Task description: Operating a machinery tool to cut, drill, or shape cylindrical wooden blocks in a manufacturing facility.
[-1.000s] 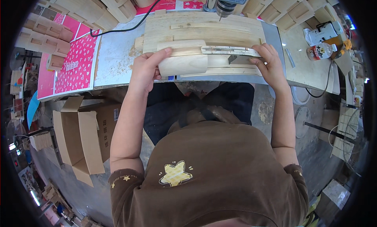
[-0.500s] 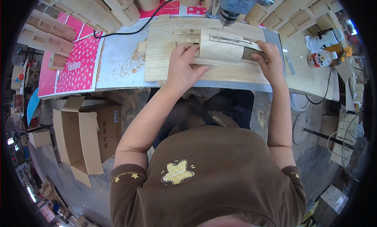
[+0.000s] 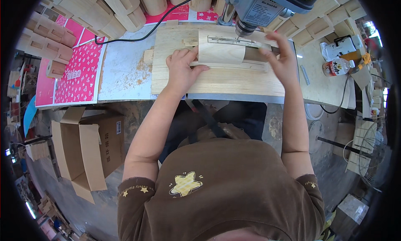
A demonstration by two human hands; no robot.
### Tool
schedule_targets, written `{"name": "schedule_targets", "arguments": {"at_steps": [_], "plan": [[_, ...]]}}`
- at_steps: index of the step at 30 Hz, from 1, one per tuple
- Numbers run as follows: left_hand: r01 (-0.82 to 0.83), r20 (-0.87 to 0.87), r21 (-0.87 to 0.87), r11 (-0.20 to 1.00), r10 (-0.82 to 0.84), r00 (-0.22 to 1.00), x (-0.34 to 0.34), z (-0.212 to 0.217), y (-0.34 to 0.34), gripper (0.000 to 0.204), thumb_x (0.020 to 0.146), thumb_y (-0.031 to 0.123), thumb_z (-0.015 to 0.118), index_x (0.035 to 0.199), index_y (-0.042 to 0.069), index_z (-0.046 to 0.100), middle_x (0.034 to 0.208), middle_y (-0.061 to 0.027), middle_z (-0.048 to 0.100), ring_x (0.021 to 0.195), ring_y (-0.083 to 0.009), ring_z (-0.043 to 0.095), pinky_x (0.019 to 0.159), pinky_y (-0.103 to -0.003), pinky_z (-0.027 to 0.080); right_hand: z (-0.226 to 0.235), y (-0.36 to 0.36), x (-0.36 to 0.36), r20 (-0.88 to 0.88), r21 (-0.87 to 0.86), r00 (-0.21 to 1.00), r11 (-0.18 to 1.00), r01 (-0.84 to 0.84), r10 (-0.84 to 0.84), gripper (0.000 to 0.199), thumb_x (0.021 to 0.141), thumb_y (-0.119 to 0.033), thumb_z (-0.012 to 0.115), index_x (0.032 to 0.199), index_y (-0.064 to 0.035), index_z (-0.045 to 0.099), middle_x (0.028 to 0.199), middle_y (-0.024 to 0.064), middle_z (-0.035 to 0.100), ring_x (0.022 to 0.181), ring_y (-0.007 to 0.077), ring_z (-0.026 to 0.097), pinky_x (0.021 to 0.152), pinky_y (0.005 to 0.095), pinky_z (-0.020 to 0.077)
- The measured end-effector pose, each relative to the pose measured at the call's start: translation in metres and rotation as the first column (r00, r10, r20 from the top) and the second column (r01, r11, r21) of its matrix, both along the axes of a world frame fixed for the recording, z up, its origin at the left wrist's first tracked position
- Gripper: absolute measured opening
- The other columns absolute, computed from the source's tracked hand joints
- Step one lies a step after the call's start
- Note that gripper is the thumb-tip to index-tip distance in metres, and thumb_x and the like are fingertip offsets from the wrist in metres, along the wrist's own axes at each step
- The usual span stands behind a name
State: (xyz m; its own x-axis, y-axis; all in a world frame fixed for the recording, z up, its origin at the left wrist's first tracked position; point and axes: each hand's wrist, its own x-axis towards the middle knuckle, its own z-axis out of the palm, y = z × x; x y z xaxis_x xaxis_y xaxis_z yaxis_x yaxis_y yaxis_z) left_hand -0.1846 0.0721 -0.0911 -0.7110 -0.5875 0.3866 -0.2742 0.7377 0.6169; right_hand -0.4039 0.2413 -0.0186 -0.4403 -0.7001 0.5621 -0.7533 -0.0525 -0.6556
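Observation:
A pale wooden cylinder (image 3: 221, 53) with a narrow slot along its top lies sideways on a wooden board (image 3: 217, 84), beneath the chuck of a bench drill (image 3: 245, 29). My left hand (image 3: 181, 68) grips the cylinder's left end, fingers behind it and thumb stretched along the near side. A slim strip (image 3: 229, 40) with markings lies along the slot. My right hand (image 3: 284, 59) is by the cylinder's right end, its fingers curved and blurred by motion; whether they touch the wood cannot be made out. A darker inner section shows at that end.
More wooden cylinders (image 3: 152, 1) stand along the back, left and right. A black cable (image 3: 154, 30) crosses the table. On the right are a bottle (image 3: 336, 68) and a blue marker-like stick (image 3: 305, 75). A cardboard box (image 3: 92, 153) stands open on the floor at left.
The cylinder has shifted left relative to the drill, with my left hand moving along. My right hand's fingers have moved apart and blurred near its right end. The whole view has shifted slightly.

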Motion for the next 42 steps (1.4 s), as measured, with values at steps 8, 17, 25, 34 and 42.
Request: {"name": "schedule_targets", "arguments": {"at_steps": [8,17,25,34,42], "plan": [[-0.057,-0.017,-0.158,0.986,0.055,0.998,0.0,0.0,0.003,0.05,0.062,0.032,0.077,0.105,0.012,0.063,0.076,-0.0007,0.051,0.081,-0.0212,0.048,0.079,-0.037,0.029,0.177,-0.061,0.021,0.472,-0.357,0.824,0.787,0.503,-0.313,0.03,0.093,-0.027,0.052,0.104,-0.0008,0.062,0.088,0.0048,0.065,0.091,0.0146,0.058,0.078,0.0261,0.0446],[-0.039,-0.033,-0.16,0.986,0.034,0.999,0.001,-0.001,0.003,0.047,0.063,0.03,0.076,0.105,0.012,0.064,0.077,-0.0009,0.05,0.081,-0.0208,0.048,0.079,-0.036,0.029,0.154,-0.016,-0.007,-0.056,-0.149,0.928,0.922,0.358,-0.369,0.019,0.09,-0.015,0.056,0.1,-0.0011,0.065,0.078,0.0029,0.06,0.072,0.0084,0.053,0.065,0.0214,0.0403],[-0.02,0.02,-0.16,0.987,0.023,1.0,0.0,-0.002,0.003,0.055,0.064,0.032,0.076,0.113,0.012,0.062,0.079,-0.0002,0.051,0.083,-0.0207,0.049,0.079,-0.037,0.029,0.075,0.015,0.058,-0.121,-0.266,0.95,0.931,0.248,-0.288,0.009,0.087,-0.005,0.059,0.08,0.0008,0.062,0.064,0.0034,0.054,0.055,0.0084,0.046,0.051,0.0221,0.035],[-0.014,0.001,-0.161,0.987,0.015,1.0,-0.001,-0.002,0.002,0.055,0.064,0.031,0.077,0.113,0.011,0.062,0.078,-0.0003,0.051,0.082,-0.0203,0.049,0.078,-0.036,0.029,0.011,-0.002,0.042,-0.222,-0.287,0.934,0.934,0.213,-0.281,0.002,0.083,-0.004,0.061,0.083,-0.002,0.062,0.067,0.0083,0.055,0.062,0.0228,0.053,0.061,0.0317,0.0407],[-0.021,0.042,-0.132,0.991,0.027,0.999,0.001,-0.003,0.003,0.056,0.064,0.031,0.077,0.115,0.013,0.061,0.077,-0.0006,0.051,0.082,-0.0206,0.05,0.078,-0.037,0.03,0.079,0.013,0.036,-0.305,-0.308,0.898,0.925,0.223,-0.318,0.018,0.091,-0.009,0.053,0.082,0.0021,0.062,0.06,0.0015,0.05,0.055,0.0092,0.044,0.052,0.0233,0.0338]]}}
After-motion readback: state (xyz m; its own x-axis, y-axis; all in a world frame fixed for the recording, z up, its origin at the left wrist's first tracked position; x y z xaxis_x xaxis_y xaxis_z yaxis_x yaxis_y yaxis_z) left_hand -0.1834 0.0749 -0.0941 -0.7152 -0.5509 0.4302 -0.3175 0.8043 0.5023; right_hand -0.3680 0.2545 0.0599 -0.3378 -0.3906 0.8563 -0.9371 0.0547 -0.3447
